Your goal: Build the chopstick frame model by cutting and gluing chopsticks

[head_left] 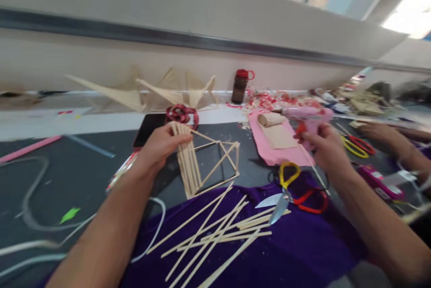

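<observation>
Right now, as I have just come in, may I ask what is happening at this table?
A person's left hand grips the slatted side of a stick frame, while the right hand holds a pink glue gun, its nozzle apart from the frame. Loose sticks and open scissors lie on purple cloth in front. Another person's hand is at the right.

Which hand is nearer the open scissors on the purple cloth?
Right. The right hand, holding the pink glue gun, is just beyond the scissors, toward the right; the left hand, gripping the row of sticks, is farther off to their left.
</observation>
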{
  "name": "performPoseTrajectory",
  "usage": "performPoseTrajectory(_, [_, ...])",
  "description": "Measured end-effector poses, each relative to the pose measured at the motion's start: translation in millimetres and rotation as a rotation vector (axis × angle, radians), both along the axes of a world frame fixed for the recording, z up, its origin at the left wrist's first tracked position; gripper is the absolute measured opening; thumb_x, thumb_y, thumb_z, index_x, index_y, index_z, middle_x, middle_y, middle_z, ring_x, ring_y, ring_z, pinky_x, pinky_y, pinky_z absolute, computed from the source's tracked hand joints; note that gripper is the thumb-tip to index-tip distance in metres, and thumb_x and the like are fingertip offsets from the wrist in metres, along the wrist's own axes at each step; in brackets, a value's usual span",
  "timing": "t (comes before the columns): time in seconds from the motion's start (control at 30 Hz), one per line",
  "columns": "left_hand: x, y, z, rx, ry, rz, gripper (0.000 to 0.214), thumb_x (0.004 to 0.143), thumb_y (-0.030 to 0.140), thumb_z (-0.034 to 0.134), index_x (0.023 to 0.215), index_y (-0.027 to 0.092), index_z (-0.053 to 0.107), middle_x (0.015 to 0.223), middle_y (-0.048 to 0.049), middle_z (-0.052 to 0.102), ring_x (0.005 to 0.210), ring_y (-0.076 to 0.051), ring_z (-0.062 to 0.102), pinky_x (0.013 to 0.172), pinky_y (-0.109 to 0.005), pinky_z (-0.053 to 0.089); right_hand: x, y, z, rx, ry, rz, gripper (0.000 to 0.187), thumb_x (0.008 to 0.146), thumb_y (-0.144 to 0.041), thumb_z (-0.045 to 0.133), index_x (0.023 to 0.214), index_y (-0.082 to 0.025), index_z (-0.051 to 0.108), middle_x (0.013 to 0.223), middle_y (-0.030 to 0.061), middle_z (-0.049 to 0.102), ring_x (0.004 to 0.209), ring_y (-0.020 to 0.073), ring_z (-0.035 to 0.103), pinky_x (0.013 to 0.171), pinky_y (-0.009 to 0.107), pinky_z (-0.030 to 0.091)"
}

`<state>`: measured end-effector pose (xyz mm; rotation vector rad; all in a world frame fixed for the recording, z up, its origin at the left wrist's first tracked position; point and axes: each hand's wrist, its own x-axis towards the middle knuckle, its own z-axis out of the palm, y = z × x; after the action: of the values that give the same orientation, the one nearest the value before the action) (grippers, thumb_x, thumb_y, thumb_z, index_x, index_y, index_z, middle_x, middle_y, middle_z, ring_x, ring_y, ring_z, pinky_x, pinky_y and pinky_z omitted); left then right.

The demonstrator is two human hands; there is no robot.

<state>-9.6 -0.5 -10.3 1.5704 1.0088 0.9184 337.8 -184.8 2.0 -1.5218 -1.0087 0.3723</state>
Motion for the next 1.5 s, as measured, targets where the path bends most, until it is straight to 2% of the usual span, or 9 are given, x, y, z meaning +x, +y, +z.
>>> performPoseTrajectory(0.13, [4.1,-2.4,-1.8,0.011,-0.085,0.003,0.025,0.057,0.023,0.069,0.080,0.015,0.067,0.073,-0.0002,0.064,0.067,-0.014,0.057,0.067,-0.027,0.042,-36.0,-32.6,11.1,-0.128,0.241,0.330,0.022,0.071,-0.025,0.065,0.093,-0.023,0.064,0.086,0.0087,0.068,0.060,0.0182,0.064,0.056,0.030,0.050])
performPoseTrajectory(0.3, [6.3,-6.5,1.8,-0.006,-0.073,0.017,0.025,0.056,0.019,0.067,0.080,0.013,0.067,0.075,-0.0016,0.064,0.069,-0.015,0.057,0.069,-0.029,0.042,-82.9,-57.0,-3.3,-0.327,0.067,0.598,0.012,0.071,-0.026,0.067,0.083,-0.024,0.068,0.069,0.0030,0.069,0.056,0.0176,0.064,0.049,0.025,0.051])
performPoseTrajectory(0.4, [6.2,-9.0,3.6,-0.012,-0.091,0.005,0.023,0.057,0.017,0.066,0.079,0.013,0.066,0.074,-0.0012,0.064,0.069,-0.014,0.056,0.069,-0.029,0.042,-106.4,-57.8,-13.1,-0.391,-0.205,0.616,0.014,0.077,-0.029,0.061,0.087,-0.022,0.067,0.076,0.0035,0.069,0.066,0.0189,0.064,0.056,0.026,0.052])
performPoseTrajectory(0.5, [6.3,-9.4,3.0,0.001,-0.102,-0.001,0.018,0.057,0.016,0.065,0.075,0.013,0.065,0.072,0.0003,0.062,0.067,-0.013,0.055,0.068,-0.027,0.041,-121.0,-53.3,-18.2,-0.342,-0.462,0.607,0.020,0.080,-0.030,0.057,0.097,-0.022,0.065,0.084,0.0034,0.067,0.072,0.0192,0.063,0.061,0.027,0.052])
performPoseTrajectory(0.67, [6.7,-8.2,0.6,0.011,-0.121,-0.023,0.016,0.058,0.015,0.063,0.074,0.013,0.063,0.069,0.0004,0.060,0.064,-0.012,0.054,0.063,-0.026,0.039,-130.7,-47.3,-24.1,-0.320,-0.690,0.589,0.017,0.084,-0.031,0.051,0.087,-0.023,0.065,0.071,0.0017,0.065,0.058,0.0165,0.059,0.052,0.025,0.049])
performPoseTrajectory(0.93, [8.0,-5.9,-2.8,-0.004,-0.156,-0.035,0.016,0.056,0.013,0.064,0.072,0.012,0.063,0.066,0.0001,0.059,0.061,-0.011,0.053,0.061,-0.026,0.040,-141.7,-36.5,-21.4,-0.299,-0.839,0.638,0.033,0.087,-0.030,0.046,0.117,-0.021,0.053,0.095,0.0083,0.066,0.089,0.0228,0.062,0.082,0.034,0.048])
performPoseTrajectory(1.23, [9.1,-3.7,-6.7,0.025,-0.183,-0.057,0.014,0.057,0.014,0.063,0.070,0.012,0.062,0.065,-0.0010,0.058,0.060,-0.012,0.053,0.060,-0.027,0.041,-149.3,-33.6,-16.6,-0.286,-0.850,0.643,0.034,0.087,-0.028,0.046,0.119,-0.019,0.048,0.102,0.0103,0.063,0.090,0.0212,0.061,0.077,0.030,0.050])
performPoseTrajectory(1.37, [9.4,-3.7,-7.1,0.037,-0.153,-0.038,0.015,0.057,0.016,0.063,0.071,0.012,0.062,0.066,-0.0018,0.059,0.060,-0.013,0.053,0.059,-0.027,0.041,-151.0,-34.7,-17.4,-0.276,-0.895,0.649,0.039,0.086,-0.029,0.047,0.124,-0.023,0.043,0.115,0.0106,0.058,0.100,0.0240,0.058,0.083,0.035,0.048])
performPoseTrajectory(1.5, [9.1,-3.1,-8.3,0.055,-0.146,-0.051,0.016,0.057,0.017,0.063,0.072,0.012,0.062,0.066,-0.0020,0.059,0.059,-0.012,0.053,0.058,-0.027,0.040,-153.9,-37.3,-15.6,-0.272,-0.926,0.696,0.041,0.086,-0.024,0.046,0.127,-0.027,0.039,0.115,0.0084,0.059,0.095,0.0219,0.061,0.079,0.033,0.049])
